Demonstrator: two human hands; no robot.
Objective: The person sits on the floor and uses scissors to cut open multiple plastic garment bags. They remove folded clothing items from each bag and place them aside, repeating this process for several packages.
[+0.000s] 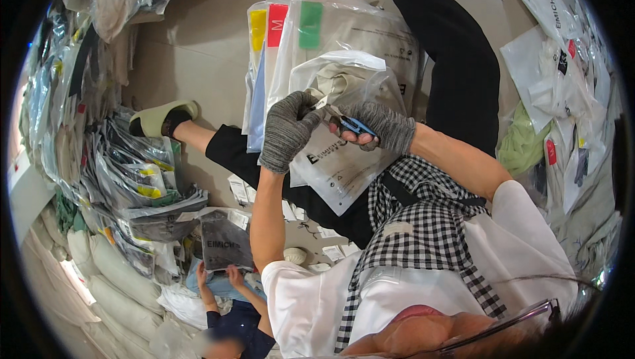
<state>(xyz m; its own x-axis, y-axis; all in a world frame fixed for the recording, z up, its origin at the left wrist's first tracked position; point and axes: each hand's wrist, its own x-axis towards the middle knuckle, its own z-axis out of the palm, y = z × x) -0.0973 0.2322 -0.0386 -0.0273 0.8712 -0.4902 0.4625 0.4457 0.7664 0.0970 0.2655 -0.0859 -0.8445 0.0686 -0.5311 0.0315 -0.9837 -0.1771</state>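
In a grey knit glove, my left hand (pixel 289 129) pinches a small white label (pixel 321 102) at the neck of a beige garment (pixel 336 82). The garment shows through the opening of a clear plastic bag (pixel 337 180) lying across my lap. My gloved right hand (pixel 385 127), fingertips bare, is closed around blue-handled scissors (pixel 357 125). Their blades point left toward the label, close to my left fingers; whether they touch it is hard to tell. Beneath lies a stack of bagged garments (pixel 370 25) with yellow, red and green stickers.
Piles of bagged clothes (pixel 126 167) rise on the left, and more bags (pixel 555 88) with a green garment (pixel 522 140) lie on the right. A person (pixel 241 319) at lower left holds a dark bagged garment (pixel 226 240). White paper tags (pixel 241 189) lie on the floor.
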